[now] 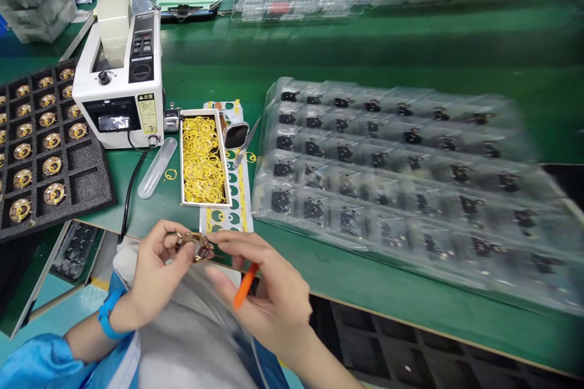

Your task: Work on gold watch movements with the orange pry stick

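Our left hand (157, 270) and right hand (269, 292) meet just past the near edge of the table (410, 328), above our lap. The left grip is pressed together, thumb and fingertips pinching a small gold ring part (194, 246). The right thumb and forefinger close in on that same part from the other side, and an orange plastic tool (245, 285) sits in the right hand, its far end hidden by the fingers. A blue wristband (109, 313) circles our left wrist.

Just beyond our hands, a printed backing strip (225, 219) lies on the table, with an open white box of gold foil rings (203, 158) resting on it. A pair of scissors (246, 143) and a smartwatch (236, 137) lie just right of the box, and a single loose ring (170, 174) lies to its left beside a clear plastic tube (157, 167). Toward the left edge sit a black foam tray of gold round parts (45, 140) and a white tape dispenser (118, 73). Stacked clear blister trays of black parts (387, 164) fill the right side.
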Demonstrator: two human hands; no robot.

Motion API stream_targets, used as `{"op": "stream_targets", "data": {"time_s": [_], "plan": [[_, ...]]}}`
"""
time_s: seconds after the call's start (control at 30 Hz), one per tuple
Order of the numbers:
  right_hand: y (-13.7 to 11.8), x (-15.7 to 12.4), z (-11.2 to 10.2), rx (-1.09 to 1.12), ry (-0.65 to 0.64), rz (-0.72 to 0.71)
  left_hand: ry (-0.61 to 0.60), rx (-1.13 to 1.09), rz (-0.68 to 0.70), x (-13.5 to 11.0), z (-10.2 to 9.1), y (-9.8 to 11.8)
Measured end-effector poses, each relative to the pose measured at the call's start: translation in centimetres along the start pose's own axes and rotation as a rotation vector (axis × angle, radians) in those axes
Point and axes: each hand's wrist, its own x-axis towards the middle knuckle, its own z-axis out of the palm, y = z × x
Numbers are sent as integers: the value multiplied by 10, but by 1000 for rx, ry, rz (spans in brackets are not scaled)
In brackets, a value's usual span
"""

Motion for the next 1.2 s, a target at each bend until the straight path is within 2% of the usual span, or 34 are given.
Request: {"op": "stream_targets", "data": {"time_s": [0.1,0.17,0.3,0.53,0.67,0.8,0.9,1.0,1.07,1.13,1.2], "plan": [[-2,5,-14,86,-97,180,-110,-128,-125,7,-5,5],[-3,9,-18,90,-193,236,-147,-136,-171,9,-7,9],[-5,13,-17,137,-355,192,-187,-50,-186,8,-7,15],[-8,9,-14,109,-451,128,-237,81,-170,9,-6,22],[-10,7,-13,127,-478,210,-235,115,-173,10,-4,22],[-10,7,-14,219,-535,310,-271,58,-253,11,-7,16],[-9,8,-16,228,-571,344,-288,24,-257,13,-10,14],[-8,8,-14,218,-530,378,-302,18,-222,14,-11,15],[-7,6,-10,271,-494,454,-307,30,-163,14,-11,16],[-6,3,-6,381,-468,594,-315,66,-77,14,-12,14],[-5,0,-1,513,-436,765,-276,184,76,13,-13,9]]}}
